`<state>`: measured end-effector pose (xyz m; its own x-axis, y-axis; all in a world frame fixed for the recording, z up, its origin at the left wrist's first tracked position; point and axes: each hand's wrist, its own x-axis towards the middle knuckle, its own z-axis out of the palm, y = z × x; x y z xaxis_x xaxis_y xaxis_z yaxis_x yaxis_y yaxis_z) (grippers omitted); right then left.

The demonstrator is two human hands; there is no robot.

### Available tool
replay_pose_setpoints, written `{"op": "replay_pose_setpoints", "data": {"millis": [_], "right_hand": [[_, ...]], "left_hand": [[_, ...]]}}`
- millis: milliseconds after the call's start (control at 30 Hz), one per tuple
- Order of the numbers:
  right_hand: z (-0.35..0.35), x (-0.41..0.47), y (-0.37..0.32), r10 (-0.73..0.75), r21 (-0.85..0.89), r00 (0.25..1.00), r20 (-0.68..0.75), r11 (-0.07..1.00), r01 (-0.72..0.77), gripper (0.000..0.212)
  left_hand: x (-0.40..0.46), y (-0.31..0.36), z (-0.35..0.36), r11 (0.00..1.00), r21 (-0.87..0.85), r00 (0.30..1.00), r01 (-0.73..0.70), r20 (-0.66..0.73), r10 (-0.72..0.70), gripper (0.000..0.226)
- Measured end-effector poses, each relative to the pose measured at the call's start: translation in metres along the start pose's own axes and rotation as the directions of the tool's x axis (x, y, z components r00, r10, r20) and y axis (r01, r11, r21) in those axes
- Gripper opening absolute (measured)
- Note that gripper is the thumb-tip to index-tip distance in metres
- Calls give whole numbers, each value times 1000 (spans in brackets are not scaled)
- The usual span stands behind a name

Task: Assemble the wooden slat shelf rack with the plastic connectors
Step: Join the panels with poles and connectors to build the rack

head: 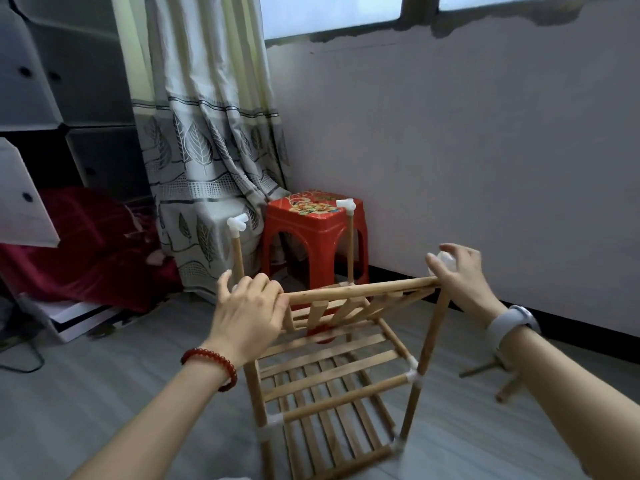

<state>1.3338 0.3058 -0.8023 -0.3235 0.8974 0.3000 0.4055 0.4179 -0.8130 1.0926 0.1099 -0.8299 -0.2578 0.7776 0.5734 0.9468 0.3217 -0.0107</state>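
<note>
— Head view: where's the rack [332, 382]?
— At six o'clock on the floor. My left hand [247, 313] curls round the top slat panel [360, 289]; my right hand [459, 275] pinches a plastic connector [445, 259] at its end.
— Handling?
— Light, stiff wood; I judge the loose joints wobbly, so hold the rails.

This is a room in a home, most likely a bedroom or spare room. A long cream curtain printed with grey leaves [207, 143] hangs at the far left beside a frosted window [329, 12] set high in a plain grey-white wall [485, 150]. A red plastic stool with a flower-patterned top [313, 230] stands in the far corner. At the left, a grey modular plastic panel wardrobe [52, 81] stands open, with dark red bedding or cloth [90, 244] bundled beneath it. The floor is grey wood-look laminate [104, 393].
</note>
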Motion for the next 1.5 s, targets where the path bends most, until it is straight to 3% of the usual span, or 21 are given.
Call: {"op": "replay_pose_setpoints", "data": {"millis": [67, 133, 200, 467, 633, 800, 967, 1200, 1300, 1500], "right_hand": [[8, 1, 2, 5, -8, 1000, -15, 1000, -5, 46], [14, 1, 7, 5, 7, 999, -45, 1000, -5, 49], [16, 0, 10, 36, 100, 999, -30, 994, -33, 56], [5, 15, 17, 80, 179, 995, 57, 980, -89, 65], [-8, 24, 29, 73, 169, 996, 59, 982, -82, 49], [-6, 22, 32, 75, 265, 994, 74, 960, -92, 34], [-6, 22, 31, 36, 266, 997, 73, 963, -54, 21], [-5, 19, 35, 25, 316, 998, 63, 948, -43, 28], [-4, 18, 36, 11, 324, 998, 66, 945, -32, 33], [-2, 15, 35, -18, 372, 998, 66, 928, -8, 61]], "left_hand": [[4, 18, -1, 999, 37, 998, -32, -60, 34, 46], [11, 43, -1, 997, -2, 995, -76, 71, 76, 62], [23, 66, 7, 990, -38, 984, -139, 107, 143, 71], [66, 137, 37, 937, -26, 935, -349, -82, 346, 42], [72, 125, 36, 949, -21, 939, -315, -154, 308, 37], [71, 119, 33, 955, -95, 959, -281, -61, 276, 35], [68, 117, 37, 942, -46, 934, -331, -161, 321, 24], [67, 114, 39, 942, -22, 921, -334, -223, 321, 16], [67, 112, 38, 946, -56, 927, -321, -223, 301, 32], [67, 108, 35, 935, -94, 921, -341, -232, 313, 34]]}}
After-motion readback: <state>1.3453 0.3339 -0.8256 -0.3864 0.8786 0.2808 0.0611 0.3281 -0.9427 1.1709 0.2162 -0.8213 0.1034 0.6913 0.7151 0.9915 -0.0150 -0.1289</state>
